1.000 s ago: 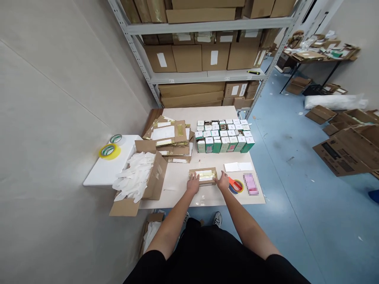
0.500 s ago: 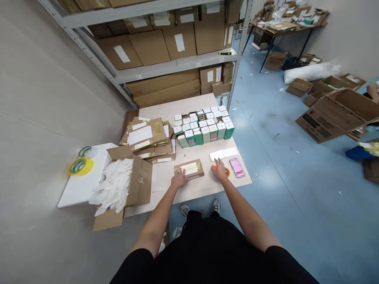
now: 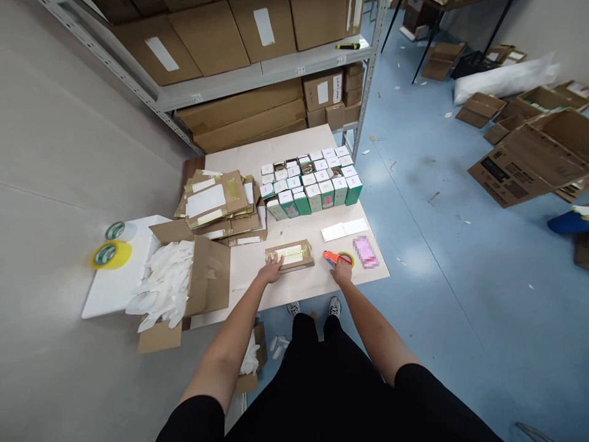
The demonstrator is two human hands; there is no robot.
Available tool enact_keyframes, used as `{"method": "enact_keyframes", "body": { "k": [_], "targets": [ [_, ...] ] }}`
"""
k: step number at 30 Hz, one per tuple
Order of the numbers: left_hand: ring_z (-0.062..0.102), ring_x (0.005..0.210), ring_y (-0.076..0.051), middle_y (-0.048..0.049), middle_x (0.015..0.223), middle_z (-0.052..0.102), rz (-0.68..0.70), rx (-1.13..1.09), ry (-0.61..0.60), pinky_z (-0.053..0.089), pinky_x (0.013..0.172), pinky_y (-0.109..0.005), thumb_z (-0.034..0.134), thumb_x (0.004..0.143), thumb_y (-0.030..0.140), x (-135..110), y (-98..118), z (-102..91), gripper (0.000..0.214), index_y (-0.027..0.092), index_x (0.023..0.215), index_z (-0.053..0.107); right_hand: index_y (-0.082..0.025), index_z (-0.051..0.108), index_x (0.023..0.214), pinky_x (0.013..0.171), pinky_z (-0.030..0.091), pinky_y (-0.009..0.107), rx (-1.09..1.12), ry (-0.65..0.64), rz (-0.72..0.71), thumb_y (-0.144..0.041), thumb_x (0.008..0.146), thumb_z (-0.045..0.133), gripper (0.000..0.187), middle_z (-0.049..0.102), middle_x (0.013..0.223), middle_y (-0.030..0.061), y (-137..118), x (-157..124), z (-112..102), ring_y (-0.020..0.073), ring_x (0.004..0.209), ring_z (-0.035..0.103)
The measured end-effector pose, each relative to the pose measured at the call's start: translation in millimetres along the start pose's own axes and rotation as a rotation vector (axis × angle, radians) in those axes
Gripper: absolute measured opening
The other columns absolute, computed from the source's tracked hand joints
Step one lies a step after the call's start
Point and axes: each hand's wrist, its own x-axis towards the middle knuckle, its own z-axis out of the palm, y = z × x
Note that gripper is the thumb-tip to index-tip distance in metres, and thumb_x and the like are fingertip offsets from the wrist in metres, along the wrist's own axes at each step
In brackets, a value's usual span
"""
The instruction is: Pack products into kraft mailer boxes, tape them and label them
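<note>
A small brown cardboard box (image 3: 294, 256) sealed with clear tape lies near the front of the pale table (image 3: 257, 279). My left hand (image 3: 271, 269) rests on its left end with the fingers laid flat. My right hand (image 3: 342, 269) is on the red tape dispenser (image 3: 337, 258) to the right of the box; its fingers curl round the dispenser's near side.
Behind stand rows of small green-and-white boxes (image 3: 310, 182) and a pile of flat brown mailers (image 3: 219, 205). White slips (image 3: 344, 229) and a pink item (image 3: 366, 252) lie at right. An open carton of white bags (image 3: 177, 281) and tape rolls (image 3: 109, 252) sit left. Shelving (image 3: 257, 73) is behind.
My right hand left the right end of the small box and moved right onto the tape dispenser. My left hand stayed on the box. The camera swung left and down.
</note>
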Motion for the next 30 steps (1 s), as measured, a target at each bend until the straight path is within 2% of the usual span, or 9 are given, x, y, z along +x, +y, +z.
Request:
{"method": "enact_keyframes", "body": {
  "k": [7,11,15,18,20,22,25,28,30],
  "targets": [
    [0.006,0.161,-0.034,-0.0065,0.176,0.005,-0.063,0.046,0.142,0.045,0.110,-0.057,0.054,0.088,0.015,0,8,15.1,0.086,0.035,0.166,0.022,-0.012,0.066,0.118,0.081,0.052,0.034,0.055,-0.078,0.066,-0.024,0.083,0.071,0.038,0.076,0.110,0.0185,-1,16,-34,0.0310,0.100,0.072],
    [0.011,0.161,-0.034,-0.0056,0.175,0.013,-0.041,0.074,0.179,0.041,0.113,-0.059,0.051,0.089,0.009,3,6,16.3,0.083,0.038,0.164,0.029,-0.017,0.068,0.111,0.079,0.051,0.034,0.310,0.020,-0.115,-0.034,0.083,0.073,0.033,0.075,0.107,0.0126,-20,11,-62,0.0292,0.096,0.070],
    [0.014,0.160,-0.035,-0.0056,0.174,0.020,-0.019,0.072,0.192,0.040,0.114,-0.059,0.053,0.089,0.009,5,1,13.3,0.082,0.041,0.162,0.032,-0.021,0.069,0.105,0.082,0.054,0.038,0.690,-0.049,-0.376,-0.045,0.077,0.077,0.037,0.075,0.099,0.0042,-71,3,-76,0.0265,0.090,0.068],
    [0.012,0.161,-0.034,-0.0042,0.174,0.018,0.014,0.064,0.202,0.043,0.111,-0.058,0.050,0.090,0.008,1,-2,12.6,0.080,0.042,0.161,0.035,-0.021,0.070,0.107,0.089,0.055,0.040,0.943,-0.214,-0.529,-0.048,0.070,0.083,0.048,0.076,0.102,0.0035,-113,-3,-70,0.0264,0.095,0.068],
    [0.011,0.161,-0.034,-0.0043,0.175,0.017,0.027,0.031,0.195,0.044,0.110,-0.058,0.052,0.090,0.008,-2,-5,12.0,0.079,0.042,0.160,0.036,-0.021,0.071,0.105,0.092,0.055,0.042,1.042,-0.334,-0.537,-0.048,0.065,0.087,0.052,0.077,0.101,0.0041,-131,-6,-59,0.0272,0.096,0.070],
    [0.012,0.161,-0.034,-0.0047,0.175,0.016,0.057,-0.024,0.191,0.042,0.111,-0.059,0.055,0.089,0.009,-6,-9,11.1,0.078,0.043,0.158,0.040,-0.021,0.073,0.102,0.094,0.055,0.045,1.088,-0.405,-0.489,-0.048,0.061,0.090,0.053,0.078,0.098,0.0045,-137,-9,-46,0.0281,0.095,0.072],
    [0.016,0.160,-0.033,-0.0035,0.174,0.020,0.144,-0.157,0.217,0.035,0.117,-0.061,0.058,0.088,0.011,-11,-20,9.9,0.070,0.041,0.152,0.050,-0.022,0.073,0.103,0.099,0.054,0.047,1.119,-0.413,-0.419,-0.049,0.058,0.091,0.056,0.079,0.100,0.0053,-130,-10,-35,0.0292,0.098,0.073],
    [0.034,0.155,-0.029,-0.0067,0.163,0.044,0.157,-0.435,0.294,0.036,0.120,-0.050,0.059,0.088,0.017,-16,-29,6.5,0.053,0.032,0.139,0.066,-0.023,0.074,0.107,0.102,0.054,0.048,1.105,-0.445,-0.419,-0.050,0.058,0.093,0.059,0.079,0.106,0.0061,-123,-7,-34,0.0300,0.102,0.073],
    [0.051,0.144,-0.027,-0.0096,0.148,0.062,0.146,-0.660,0.408,0.041,0.118,-0.042,0.060,0.089,0.024,-19,-30,-1.0,0.044,0.025,0.131,0.072,-0.022,0.074,0.106,0.102,0.053,0.048,1.083,-0.461,-0.425,-0.049,0.058,0.093,0.058,0.079,0.106,0.0063,-122,-6,-36,0.0303,0.103,0.073]
  ]
}}
